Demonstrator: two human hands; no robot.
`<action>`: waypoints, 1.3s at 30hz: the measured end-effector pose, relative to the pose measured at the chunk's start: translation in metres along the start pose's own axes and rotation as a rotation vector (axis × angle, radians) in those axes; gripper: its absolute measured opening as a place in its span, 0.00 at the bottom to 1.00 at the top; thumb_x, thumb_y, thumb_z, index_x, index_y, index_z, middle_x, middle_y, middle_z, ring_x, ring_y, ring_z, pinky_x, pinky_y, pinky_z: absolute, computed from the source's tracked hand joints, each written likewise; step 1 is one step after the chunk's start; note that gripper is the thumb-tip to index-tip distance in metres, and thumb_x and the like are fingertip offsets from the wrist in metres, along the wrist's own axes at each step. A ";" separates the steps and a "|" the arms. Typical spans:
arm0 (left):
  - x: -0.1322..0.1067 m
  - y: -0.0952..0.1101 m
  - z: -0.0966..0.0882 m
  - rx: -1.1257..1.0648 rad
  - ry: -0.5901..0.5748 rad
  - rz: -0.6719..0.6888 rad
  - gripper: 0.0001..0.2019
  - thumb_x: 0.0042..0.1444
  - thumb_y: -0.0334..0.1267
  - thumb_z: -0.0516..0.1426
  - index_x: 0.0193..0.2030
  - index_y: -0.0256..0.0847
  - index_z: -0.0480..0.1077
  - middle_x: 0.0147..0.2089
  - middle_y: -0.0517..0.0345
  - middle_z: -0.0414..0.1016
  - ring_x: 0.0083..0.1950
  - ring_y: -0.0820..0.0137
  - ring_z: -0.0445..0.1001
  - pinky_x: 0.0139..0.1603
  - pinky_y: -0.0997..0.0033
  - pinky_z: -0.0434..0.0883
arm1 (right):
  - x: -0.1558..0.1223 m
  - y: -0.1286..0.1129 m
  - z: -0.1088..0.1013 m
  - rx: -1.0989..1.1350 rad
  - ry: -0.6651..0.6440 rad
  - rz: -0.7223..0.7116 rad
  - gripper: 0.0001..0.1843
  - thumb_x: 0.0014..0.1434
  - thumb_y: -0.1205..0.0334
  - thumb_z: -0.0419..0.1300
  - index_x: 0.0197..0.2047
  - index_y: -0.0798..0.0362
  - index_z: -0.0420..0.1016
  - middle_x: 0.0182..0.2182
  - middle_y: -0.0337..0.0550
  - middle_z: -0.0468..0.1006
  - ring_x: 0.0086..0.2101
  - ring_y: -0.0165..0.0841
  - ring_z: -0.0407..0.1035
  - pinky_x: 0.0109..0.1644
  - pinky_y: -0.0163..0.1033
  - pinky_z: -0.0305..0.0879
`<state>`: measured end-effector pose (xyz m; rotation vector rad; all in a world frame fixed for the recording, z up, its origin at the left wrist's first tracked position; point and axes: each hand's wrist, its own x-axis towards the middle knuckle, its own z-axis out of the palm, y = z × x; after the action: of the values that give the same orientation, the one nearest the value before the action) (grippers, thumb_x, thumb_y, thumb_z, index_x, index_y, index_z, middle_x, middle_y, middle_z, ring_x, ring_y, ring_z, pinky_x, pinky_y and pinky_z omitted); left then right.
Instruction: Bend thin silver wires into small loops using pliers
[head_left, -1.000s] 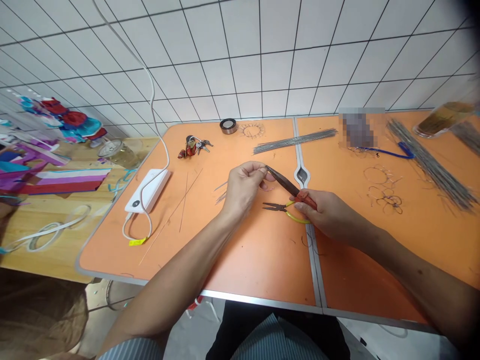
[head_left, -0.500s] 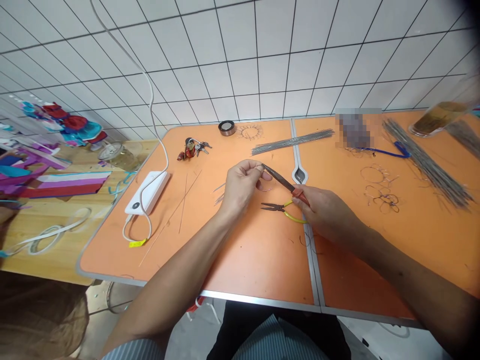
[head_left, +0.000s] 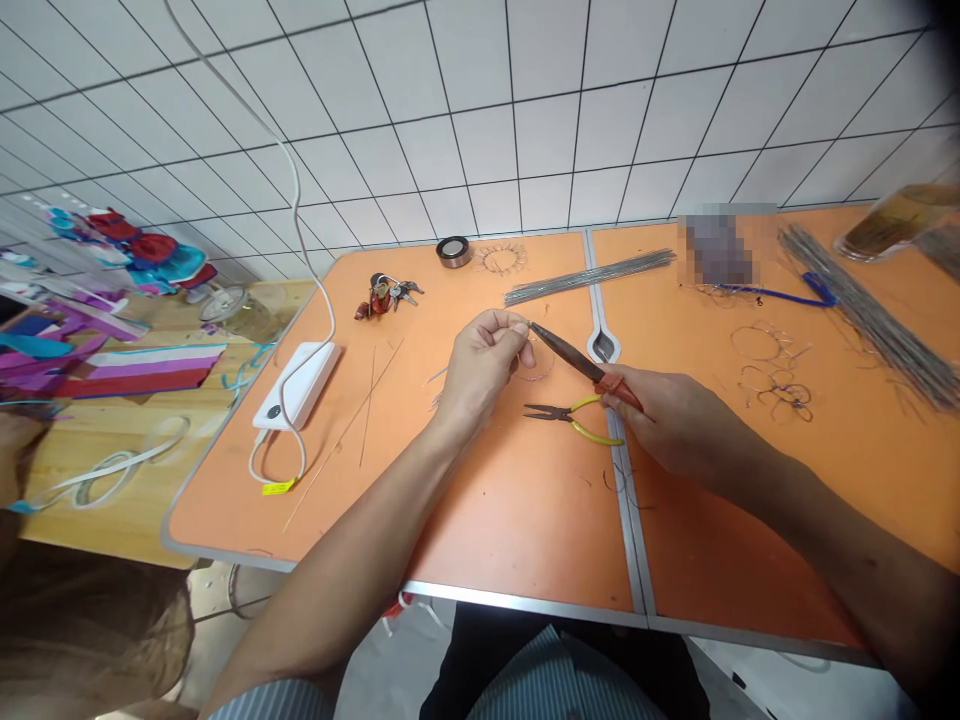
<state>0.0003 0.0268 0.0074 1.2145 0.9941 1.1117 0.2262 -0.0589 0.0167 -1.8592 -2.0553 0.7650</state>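
Left hand (head_left: pixel 480 370): pinches wire loop (head_left: pixel 538 372), end hidden | right hand (head_left: pixel 675 425): grips red-handled pliers (head_left: pixel 571 353)

No legible text, brand or number appears in this view. A small yellow tag (head_left: pixel 277 487) lying at the white cable (head_left: pixel 277 465) of the power bank (head_left: pixel 294 385) carries marks too small to read; the power bank shows only a dark round mark.

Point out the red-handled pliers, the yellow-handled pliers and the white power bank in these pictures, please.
Red-handled pliers (head_left: pixel 576 357): head view, on the dark steel nose.
Yellow-handled pliers (head_left: pixel 549 412): head view, on the steel nose.
White power bank (head_left: pixel 296 385): head view, on its top face.
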 end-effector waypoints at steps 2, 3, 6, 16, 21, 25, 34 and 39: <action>0.000 0.002 0.000 -0.013 0.011 -0.008 0.08 0.60 0.41 0.65 0.36 0.42 0.71 0.24 0.64 0.73 0.20 0.78 0.52 0.23 0.72 0.48 | 0.001 0.001 0.000 0.027 -0.010 0.004 0.13 0.76 0.51 0.51 0.43 0.45 0.73 0.32 0.40 0.81 0.32 0.39 0.72 0.35 0.40 0.59; -0.001 0.002 0.000 -0.023 0.010 -0.023 0.09 0.60 0.42 0.65 0.35 0.42 0.71 0.24 0.64 0.73 0.20 0.79 0.52 0.23 0.72 0.47 | 0.001 0.001 -0.001 0.039 -0.012 0.008 0.12 0.76 0.51 0.52 0.43 0.45 0.73 0.32 0.40 0.80 0.32 0.39 0.72 0.36 0.40 0.59; -0.001 0.004 0.002 -0.053 -0.008 -0.067 0.10 0.59 0.42 0.66 0.34 0.42 0.70 0.25 0.64 0.73 0.20 0.79 0.51 0.23 0.73 0.46 | 0.002 -0.001 -0.001 0.052 -0.005 0.016 0.12 0.75 0.52 0.53 0.43 0.45 0.73 0.30 0.39 0.79 0.32 0.40 0.73 0.36 0.40 0.60; -0.002 0.005 0.003 -0.049 -0.030 -0.121 0.11 0.55 0.43 0.67 0.32 0.42 0.71 0.25 0.61 0.76 0.20 0.79 0.55 0.22 0.72 0.47 | 0.003 0.000 0.000 0.073 -0.033 -0.008 0.14 0.76 0.50 0.52 0.41 0.45 0.72 0.30 0.38 0.78 0.32 0.39 0.71 0.36 0.41 0.59; -0.002 0.006 0.002 -0.042 -0.027 -0.116 0.10 0.56 0.42 0.66 0.32 0.42 0.71 0.24 0.61 0.77 0.20 0.79 0.54 0.22 0.72 0.47 | 0.003 -0.003 -0.002 0.054 -0.030 -0.010 0.15 0.77 0.50 0.50 0.40 0.45 0.69 0.31 0.38 0.78 0.33 0.39 0.71 0.37 0.41 0.59; -0.003 0.006 0.003 -0.019 -0.018 -0.106 0.09 0.56 0.41 0.65 0.32 0.42 0.71 0.23 0.62 0.75 0.20 0.79 0.54 0.22 0.73 0.48 | 0.003 -0.002 -0.001 0.037 -0.017 -0.023 0.14 0.78 0.50 0.50 0.41 0.45 0.69 0.32 0.38 0.79 0.33 0.39 0.71 0.37 0.41 0.59; -0.002 -0.003 0.003 0.046 0.019 -0.080 0.08 0.57 0.40 0.65 0.32 0.43 0.72 0.22 0.63 0.72 0.22 0.77 0.59 0.25 0.73 0.55 | 0.003 0.002 0.003 -0.003 0.021 -0.044 0.12 0.78 0.54 0.50 0.42 0.45 0.70 0.37 0.40 0.82 0.35 0.40 0.73 0.37 0.41 0.57; -0.004 -0.005 0.006 0.055 0.058 -0.037 0.07 0.59 0.38 0.63 0.31 0.42 0.72 0.22 0.64 0.71 0.23 0.76 0.63 0.27 0.74 0.59 | 0.002 -0.001 0.003 -0.007 0.007 -0.042 0.12 0.78 0.54 0.49 0.42 0.45 0.68 0.37 0.40 0.81 0.35 0.40 0.72 0.37 0.41 0.57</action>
<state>0.0065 0.0220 0.0035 1.2087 1.0940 1.1019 0.2233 -0.0571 0.0144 -1.8142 -2.0885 0.7403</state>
